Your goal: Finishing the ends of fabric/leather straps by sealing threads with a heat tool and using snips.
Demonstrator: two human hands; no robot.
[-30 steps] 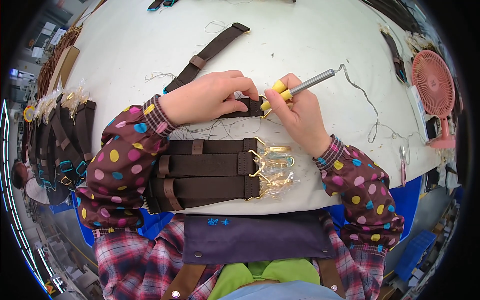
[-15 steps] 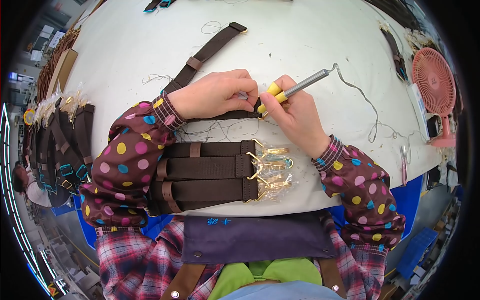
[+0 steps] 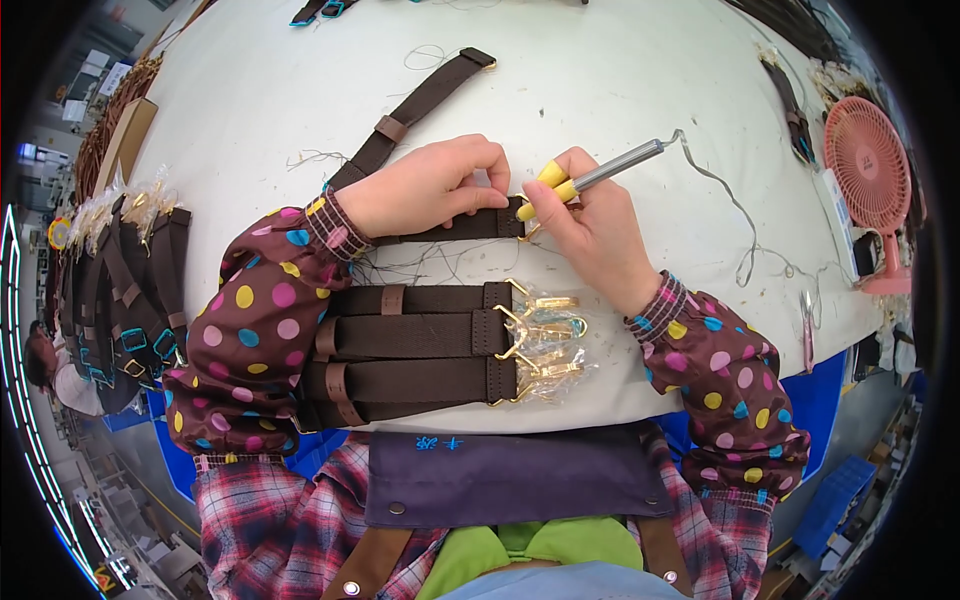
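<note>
handled strap (image 3: 482, 224) behind strap row (image 3: 432, 335), fan (image 3: 867, 165) far right

Blue characters (image 3: 438, 443) stand on the purple apron (image 3: 520, 485)

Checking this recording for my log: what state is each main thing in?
Left hand: curled at the middle strap.
Right hand: closed around the pen-like tool.
Pen-like tool: tilted, corded; power unclear.
Middle strap: lying down, partly covered.
Front straps: laid together, side by side.
Gold clips: in clear plastic.
Pink fan: upright; running unclear.

The left fingers (image 3: 495, 168) have drawn back from a moment ago, uncovering the dark strap's end (image 3: 510, 218).
</note>
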